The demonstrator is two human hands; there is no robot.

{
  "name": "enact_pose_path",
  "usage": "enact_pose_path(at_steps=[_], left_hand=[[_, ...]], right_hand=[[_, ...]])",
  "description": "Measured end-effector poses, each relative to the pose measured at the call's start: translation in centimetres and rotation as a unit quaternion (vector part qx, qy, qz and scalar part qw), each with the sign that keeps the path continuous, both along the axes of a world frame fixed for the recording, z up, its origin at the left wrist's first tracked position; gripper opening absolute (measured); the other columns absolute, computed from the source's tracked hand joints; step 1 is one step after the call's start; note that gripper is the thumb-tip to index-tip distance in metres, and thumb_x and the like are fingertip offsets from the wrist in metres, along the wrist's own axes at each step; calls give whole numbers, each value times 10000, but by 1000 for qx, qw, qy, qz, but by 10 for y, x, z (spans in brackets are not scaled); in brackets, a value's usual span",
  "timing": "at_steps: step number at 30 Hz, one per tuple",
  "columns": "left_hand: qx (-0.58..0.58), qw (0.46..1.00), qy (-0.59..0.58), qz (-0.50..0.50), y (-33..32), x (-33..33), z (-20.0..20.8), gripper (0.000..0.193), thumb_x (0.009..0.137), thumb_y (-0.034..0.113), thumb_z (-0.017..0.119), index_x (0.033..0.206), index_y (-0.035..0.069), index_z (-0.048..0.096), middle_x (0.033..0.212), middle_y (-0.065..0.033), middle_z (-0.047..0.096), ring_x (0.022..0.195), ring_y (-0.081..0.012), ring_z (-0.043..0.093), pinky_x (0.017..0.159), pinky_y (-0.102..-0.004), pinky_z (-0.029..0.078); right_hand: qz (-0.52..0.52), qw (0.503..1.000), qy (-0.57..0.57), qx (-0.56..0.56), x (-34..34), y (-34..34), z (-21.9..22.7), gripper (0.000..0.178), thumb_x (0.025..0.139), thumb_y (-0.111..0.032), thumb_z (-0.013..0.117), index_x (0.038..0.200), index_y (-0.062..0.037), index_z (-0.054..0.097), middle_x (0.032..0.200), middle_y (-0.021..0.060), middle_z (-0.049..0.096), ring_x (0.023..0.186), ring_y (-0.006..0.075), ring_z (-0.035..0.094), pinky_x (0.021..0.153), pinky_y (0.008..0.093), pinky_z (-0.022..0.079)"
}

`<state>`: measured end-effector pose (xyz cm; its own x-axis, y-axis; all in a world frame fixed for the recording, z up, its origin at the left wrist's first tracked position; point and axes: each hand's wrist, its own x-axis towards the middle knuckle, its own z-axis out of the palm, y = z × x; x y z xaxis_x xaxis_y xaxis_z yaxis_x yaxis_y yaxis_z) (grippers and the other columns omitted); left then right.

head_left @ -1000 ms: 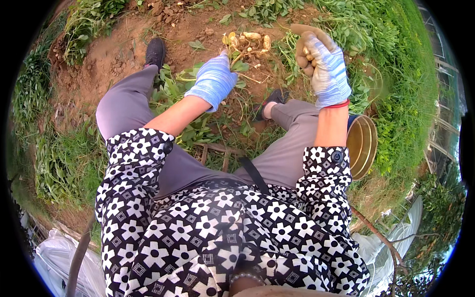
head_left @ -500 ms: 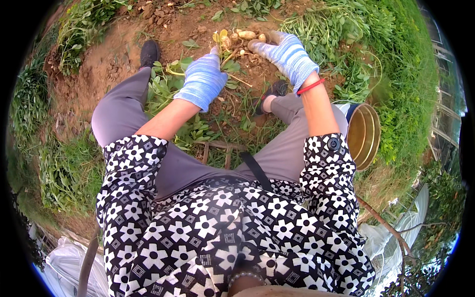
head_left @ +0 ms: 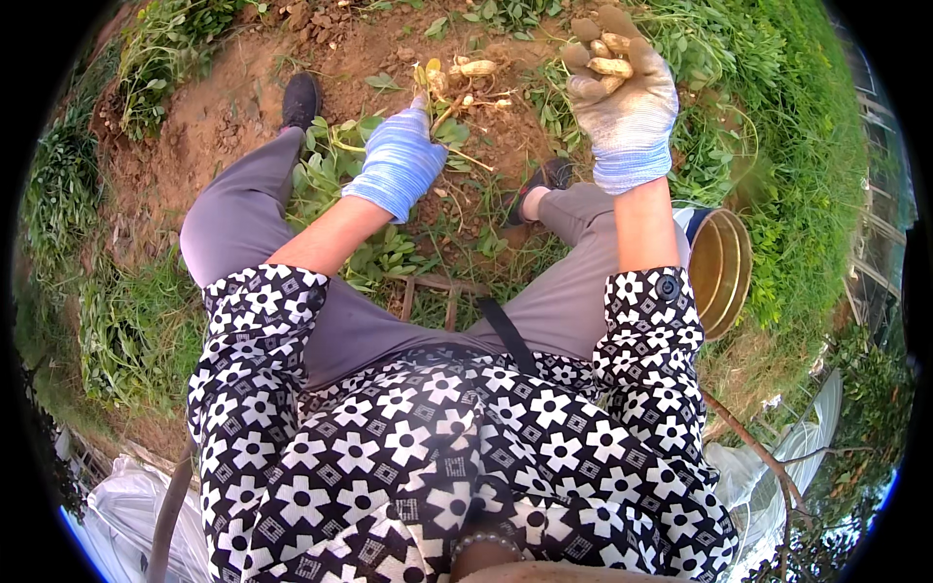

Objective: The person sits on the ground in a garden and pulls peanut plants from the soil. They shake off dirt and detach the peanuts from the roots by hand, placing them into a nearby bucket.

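My left hand [head_left: 398, 155], in a blue-and-white knit glove, is closed round the stems of a peanut plant [head_left: 450, 119]. Leaves trail from it toward my left leg. A few pale pods [head_left: 474, 68] hang at its root end, just beyond my fingers. To the right, my right hand [head_left: 627, 112] is turned palm up, its glove soiled brown on the fingers and palm. Several picked peanuts [head_left: 610, 67] lie in it, with the fingers curled round them. The two hands are well apart.
A metal bucket [head_left: 717, 272] with a brassy inside stands tilted beside my right knee. Pulled leafy plants [head_left: 160, 73] lie on the brown soil [head_left: 233, 107] at the far left. Green grass [head_left: 797, 146] runs along the right. White plastic sheeting [head_left: 141, 520] lies behind me.
My right hand has pulled away from the root end to the right and turned palm up, carrying peanuts. The left hand keeps its hold, nearly unmoved. Fewer pods remain on the plant.
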<state>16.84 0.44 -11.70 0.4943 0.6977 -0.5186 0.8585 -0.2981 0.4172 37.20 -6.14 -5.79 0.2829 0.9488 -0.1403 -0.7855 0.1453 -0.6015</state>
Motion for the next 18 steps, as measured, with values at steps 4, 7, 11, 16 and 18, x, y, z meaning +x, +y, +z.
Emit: enact_pose_path(at_steps=[4, 7, 11, 16, 18], left_hand=[[18, 1000, 2, -25, -1, 0, 3, 668, 738, 220, 626, 1306, 14, 340, 986, -181, 605, 909, -304, 596, 796, -385, 472], [48, 998, 9, -47, -3, -2, 2, 650, 734, 211, 622, 1295, 21, 356, 985, -172, 608, 916, -301, 596, 795, -390, 473], [57, 996, 18, -71, -6, 3, 4, 611, 728, 211, 623, 1261, 28, 386, 983, -159, 612, 913, -299, 600, 784, -394, 480], [75, 993, 12, -95, -7, 0, 2, 548, 725, 208, 627, 1201, 28, 422, 977, -158, 613, 909, -300, 603, 772, -399, 486], [90, 991, 8, -99, -8, -1, 1, 527, 725, 206, 628, 1181, 29, 432, 973, -160, 613, 907, -300, 604, 767, -401, 487]], right_hand=[[-7, 979, -181, -93, -16, 2, 9, 244, 830, -209, 614, 1009, -44, 616, 703, 7, 559, 537, 65, 496, 387, 149, 319], [95, 832, -527, -142, -21, 1, 12, 234, 798, -222, 648, 970, -64, 650, 746, 34, 602, 638, 111, 575, 505, 225, 441], [84, 542, -833, -74, -32, 4, -6, 280, 768, -242, 656, 997, -84, 625, 880, 81, 607, 781, 231, 595, 700, 327, 486], [147, 423, -882, -144, -40, 6, -2, 298, 779, -308, 616, 1010, -120, 594, 977, 116, 570, 886, 302, 572, 758, 392, 469], [152, 413, -885, -153, -41, 6, -3, 279, 804, -311, 586, 1000, -112, 588, 980, 117, 571, 886, 299, 575, 752, 399, 469]])
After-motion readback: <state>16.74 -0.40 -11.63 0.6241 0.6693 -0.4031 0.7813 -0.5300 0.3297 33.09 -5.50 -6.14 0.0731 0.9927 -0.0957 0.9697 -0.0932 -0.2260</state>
